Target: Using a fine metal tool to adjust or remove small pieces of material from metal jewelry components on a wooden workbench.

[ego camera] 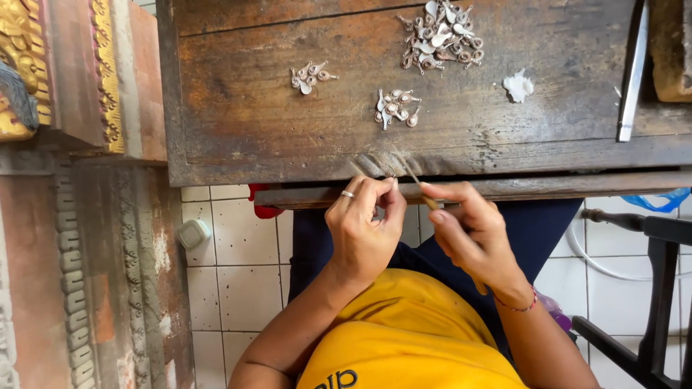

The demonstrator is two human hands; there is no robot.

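I see my left hand (364, 227) closed at the near edge of the bench (238, 115), thumb and fingers pinched together on something too small for me to make out, a ring on one finger. My right hand (472, 238) is just beside it, clamped on a thin tool (414, 176) whose tip points up and to the left, meeting the worn, notched spot on the bench's front edge right above the left fingertips. The two hands are close together but I cannot tell whether they touch. On the benchtop, well back from my hands, lie three heaps of small silver-coloured metal pieces: a large heap (441, 34) toward the far edge, a small cluster (393, 108) nearer the middle, and another small cluster (310, 76) to its left. A white crumpled scrap (517, 86) sits toward the right side, and a long flat metal bar (633, 72) lies along the right edge, running from far to near. Below the bench I see my yellow shirt (404, 338), dark trousers and a white tiled floor (231, 281), with a dark wooden chair (656, 288) at my right.
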